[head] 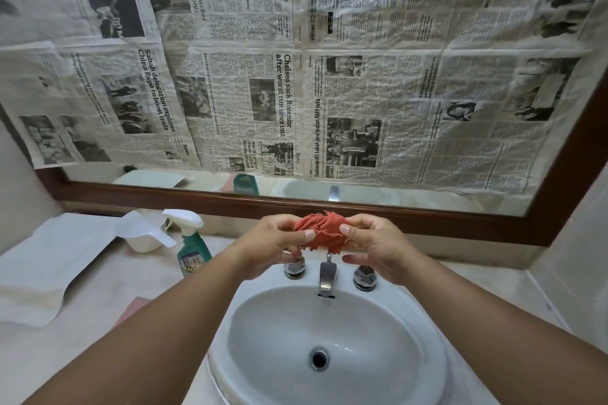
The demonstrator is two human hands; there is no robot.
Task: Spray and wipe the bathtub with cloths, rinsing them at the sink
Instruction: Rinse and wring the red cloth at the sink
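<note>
A crumpled red-orange cloth [324, 232] is held up above the tap of the white sink [263, 332]. My left hand [276, 242] grips its left side and my right hand [378, 245] pinches its right side, thumbs pressed into the fabric. The chrome spout [327, 276] stands just below the cloth, with a knob on each side [295, 267] [365, 277]. No water runs. A green spray bottle [191, 248] with a white trigger head stands on the counter left of the sink.
A white scoop-shaped jug [144, 233] sits behind the bottle. A white sheet or towel [49, 266] covers the counter's left part, and a pink cloth corner [135, 307] shows beneath my left forearm. The wood-framed mirror [296, 204] behind is covered with newspaper.
</note>
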